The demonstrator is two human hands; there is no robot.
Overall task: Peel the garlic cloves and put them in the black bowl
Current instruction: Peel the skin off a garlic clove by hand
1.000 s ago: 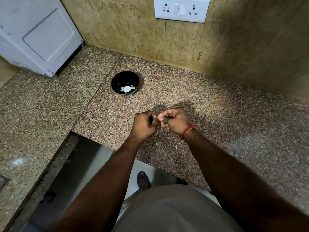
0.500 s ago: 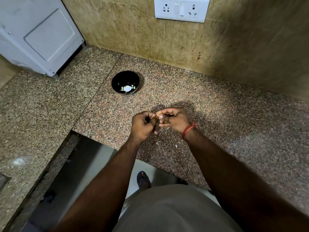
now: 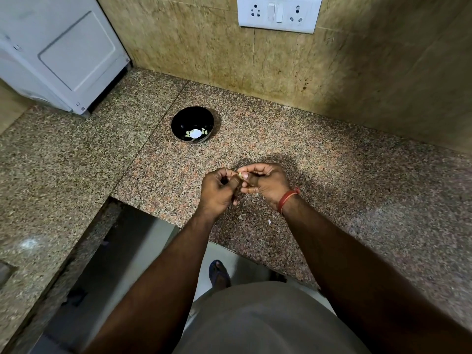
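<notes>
My left hand and my right hand meet above the granite counter, fingers curled toward each other. Between the fingertips a small pale garlic clove shows; both hands pinch it, and most of it is hidden. The black bowl stands on the counter beyond my left hand, apart from both hands. It holds a few pale peeled cloves at its bottom.
Small flakes of garlic skin lie on the counter just below my hands. A white appliance fills the back left corner. A white socket plate sits on the tiled wall. The counter edge drops off under my forearms.
Both hands stay in the same spot above the counter; the fingers have shifted slightly on the clove. The bowl has not moved.
</notes>
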